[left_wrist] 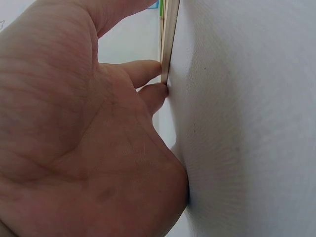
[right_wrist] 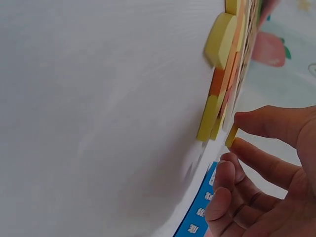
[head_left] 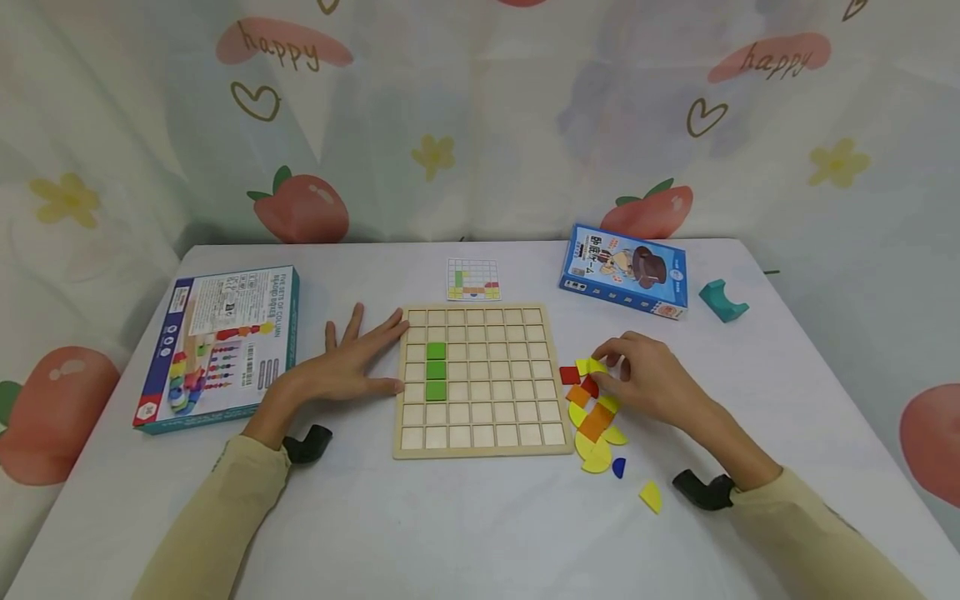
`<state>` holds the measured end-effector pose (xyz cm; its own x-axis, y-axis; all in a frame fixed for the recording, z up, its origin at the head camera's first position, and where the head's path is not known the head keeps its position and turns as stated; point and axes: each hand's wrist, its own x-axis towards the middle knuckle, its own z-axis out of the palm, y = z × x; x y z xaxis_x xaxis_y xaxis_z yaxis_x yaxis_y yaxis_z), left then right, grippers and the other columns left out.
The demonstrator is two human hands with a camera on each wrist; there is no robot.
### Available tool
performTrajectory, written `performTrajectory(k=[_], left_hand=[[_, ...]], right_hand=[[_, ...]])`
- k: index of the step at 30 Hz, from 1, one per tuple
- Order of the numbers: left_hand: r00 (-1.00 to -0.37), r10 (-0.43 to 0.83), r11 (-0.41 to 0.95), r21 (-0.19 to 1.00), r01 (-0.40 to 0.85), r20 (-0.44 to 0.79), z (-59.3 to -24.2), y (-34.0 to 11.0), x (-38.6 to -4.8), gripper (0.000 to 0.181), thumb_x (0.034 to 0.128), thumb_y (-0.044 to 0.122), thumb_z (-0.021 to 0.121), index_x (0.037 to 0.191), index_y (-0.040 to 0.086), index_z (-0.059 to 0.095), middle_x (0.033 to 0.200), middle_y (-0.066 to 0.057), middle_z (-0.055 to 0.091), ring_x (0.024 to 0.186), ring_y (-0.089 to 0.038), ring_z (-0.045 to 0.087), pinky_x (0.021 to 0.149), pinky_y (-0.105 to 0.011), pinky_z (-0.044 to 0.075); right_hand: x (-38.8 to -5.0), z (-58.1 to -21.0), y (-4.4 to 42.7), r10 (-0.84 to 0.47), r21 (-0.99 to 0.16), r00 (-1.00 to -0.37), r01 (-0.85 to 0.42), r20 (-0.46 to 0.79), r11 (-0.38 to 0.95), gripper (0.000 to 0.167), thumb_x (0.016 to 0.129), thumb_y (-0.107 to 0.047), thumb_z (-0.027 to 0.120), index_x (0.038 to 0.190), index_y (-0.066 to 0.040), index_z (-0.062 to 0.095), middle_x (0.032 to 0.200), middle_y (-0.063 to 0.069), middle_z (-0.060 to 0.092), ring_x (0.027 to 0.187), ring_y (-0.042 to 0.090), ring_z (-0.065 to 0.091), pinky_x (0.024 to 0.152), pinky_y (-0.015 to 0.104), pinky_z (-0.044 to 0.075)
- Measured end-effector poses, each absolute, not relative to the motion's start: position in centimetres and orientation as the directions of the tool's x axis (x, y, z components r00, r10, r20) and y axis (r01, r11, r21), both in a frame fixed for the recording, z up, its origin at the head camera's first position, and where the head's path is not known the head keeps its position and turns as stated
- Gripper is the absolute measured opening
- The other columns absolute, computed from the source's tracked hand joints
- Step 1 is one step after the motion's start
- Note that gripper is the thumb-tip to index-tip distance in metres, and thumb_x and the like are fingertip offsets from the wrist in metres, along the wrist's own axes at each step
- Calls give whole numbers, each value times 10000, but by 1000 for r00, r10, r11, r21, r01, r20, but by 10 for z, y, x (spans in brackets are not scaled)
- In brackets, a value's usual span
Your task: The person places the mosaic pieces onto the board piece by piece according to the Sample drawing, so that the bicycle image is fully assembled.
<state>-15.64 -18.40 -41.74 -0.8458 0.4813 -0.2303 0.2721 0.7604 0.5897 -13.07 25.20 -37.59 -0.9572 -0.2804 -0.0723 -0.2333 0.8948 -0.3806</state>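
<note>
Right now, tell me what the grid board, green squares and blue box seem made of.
Grid board: probably wood, matte, judging by its pale tan colour and dull surface.
Green squares: painted wood or plastic, can't tell which; matte, evenly coloured, no strong glare.
Blue box: likely cardboard, smooth, with printed faces and crisp edges.

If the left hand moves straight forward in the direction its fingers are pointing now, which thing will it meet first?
Most likely the board: the left hand seems to touch its left edge, though depth there is hard to judge exactly.
</note>
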Motion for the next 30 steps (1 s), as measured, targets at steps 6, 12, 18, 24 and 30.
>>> performTrajectory(k=[6, 12, 18, 24, 30], left_hand=[[-846, 481, 761, 589, 272, -231, -417, -185, -156, 968, 938, 462, 758, 1710, 239, 219, 1819, 2, 43, 1618, -447, -293, 1185, -787, -247], [-847, 476, 766, 586, 266, -237, -417, -184, -158, 988, 931, 508, 752, 1712, 256, 202, 1819, 7, 36, 1618, -435, -302, 1187, -776, -257], [-846, 480, 760, 591, 271, -230, -417, -184, -158, 983, 932, 499, 751, 1711, 236, 211, 1819, -19, 45, 1615, -458, -295, 1179, -786, -257], [-846, 481, 758, 594, 268, -232, -418, -183, -158, 984, 932, 507, 750, 1711, 239, 211, 1819, -10, 46, 1616, -457, -292, 1183, -785, -252], [-845, 478, 763, 589, 266, -238, -417, -184, -157, 981, 935, 508, 745, 1712, 248, 205, 1819, 4, 38, 1617, -444, -299, 1190, -777, -252]], right_hand=[[-134, -373, 238, -301, -402, -951, -248, -75, 881, 248, 932, -169, 783, 1144, -42, 757, 992, 125, 695, 831, 201, 578, 663, 223, 501], [-136, -372, 226, -315, -413, -946, -258, -74, 873, 242, 942, -181, 776, 1146, -51, 758, 1002, 117, 689, 839, 213, 584, 645, 211, 508], [-139, -369, 213, -340, -437, -937, -276, -74, 856, 256, 940, -172, 781, 1164, -52, 754, 1013, 120, 681, 863, 224, 593, 650, 227, 520], [-143, -367, 198, -364, -444, -928, -294, -80, 847, 259, 936, -158, 787, 1173, -59, 752, 1012, 113, 679, 850, 199, 583, 665, 235, 523], [-149, -364, 181, -394, -442, -916, -325, -71, 836, 267, 940, -175, 775, 1182, -64, 751, 1043, 113, 696, 851, 203, 590, 727, 276, 526]])
